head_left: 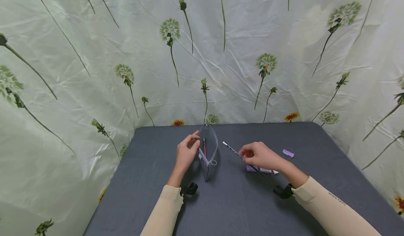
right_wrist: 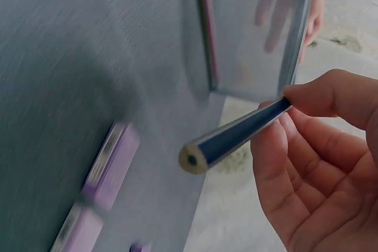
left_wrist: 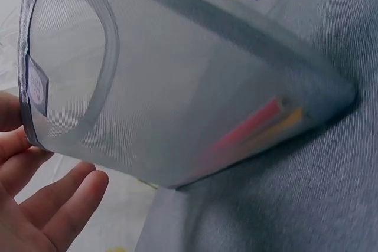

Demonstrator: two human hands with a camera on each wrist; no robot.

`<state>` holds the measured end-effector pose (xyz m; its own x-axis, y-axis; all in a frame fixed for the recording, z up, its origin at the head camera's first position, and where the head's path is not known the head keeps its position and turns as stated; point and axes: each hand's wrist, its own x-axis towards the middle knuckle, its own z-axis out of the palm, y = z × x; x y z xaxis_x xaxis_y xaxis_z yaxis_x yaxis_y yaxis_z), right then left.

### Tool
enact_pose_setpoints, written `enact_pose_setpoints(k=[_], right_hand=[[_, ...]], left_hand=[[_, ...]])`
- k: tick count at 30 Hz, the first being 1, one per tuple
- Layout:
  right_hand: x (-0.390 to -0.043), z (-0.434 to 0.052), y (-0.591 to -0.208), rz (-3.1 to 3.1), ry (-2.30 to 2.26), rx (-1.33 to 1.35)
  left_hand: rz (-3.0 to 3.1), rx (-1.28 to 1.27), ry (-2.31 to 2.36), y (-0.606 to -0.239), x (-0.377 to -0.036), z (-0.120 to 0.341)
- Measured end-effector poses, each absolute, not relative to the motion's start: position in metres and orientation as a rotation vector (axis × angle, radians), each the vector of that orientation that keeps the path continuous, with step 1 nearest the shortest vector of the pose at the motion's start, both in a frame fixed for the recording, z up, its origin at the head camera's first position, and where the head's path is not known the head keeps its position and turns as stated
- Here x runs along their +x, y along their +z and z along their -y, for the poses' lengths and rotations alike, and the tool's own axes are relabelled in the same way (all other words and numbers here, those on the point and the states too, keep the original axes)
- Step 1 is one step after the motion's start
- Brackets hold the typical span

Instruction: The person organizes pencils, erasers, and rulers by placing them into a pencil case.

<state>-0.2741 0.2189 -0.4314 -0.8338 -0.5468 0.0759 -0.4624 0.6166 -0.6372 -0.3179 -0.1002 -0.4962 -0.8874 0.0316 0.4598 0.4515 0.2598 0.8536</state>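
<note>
My left hand pinches the open zip edge of a grey mesh pencil case, which stands upright on its narrow bottom. Through the mesh show a red pencil and a yellow-orange one lying along the base. To the right of the case, my right hand holds a dark blue pencil with silver stripes between thumb and fingertips. Its flat, unsharpened end faces the right wrist camera, while the other end slants up toward the case's mouth.
Purple-and-white eraser-like blocks lie in a row on the grey table, below my right hand. One more purple block lies apart, farther right. A curtain printed with dandelions hangs behind and around the table.
</note>
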Motion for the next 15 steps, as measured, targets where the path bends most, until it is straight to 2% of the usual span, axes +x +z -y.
enact_pose_setpoints(k=[15], right_hand=[[-0.274,-0.182,-0.417,-2.511,-1.285,-0.695]], left_hand=[[2.181,-0.514,-1.616,-0.496,-0.321,0.103]])
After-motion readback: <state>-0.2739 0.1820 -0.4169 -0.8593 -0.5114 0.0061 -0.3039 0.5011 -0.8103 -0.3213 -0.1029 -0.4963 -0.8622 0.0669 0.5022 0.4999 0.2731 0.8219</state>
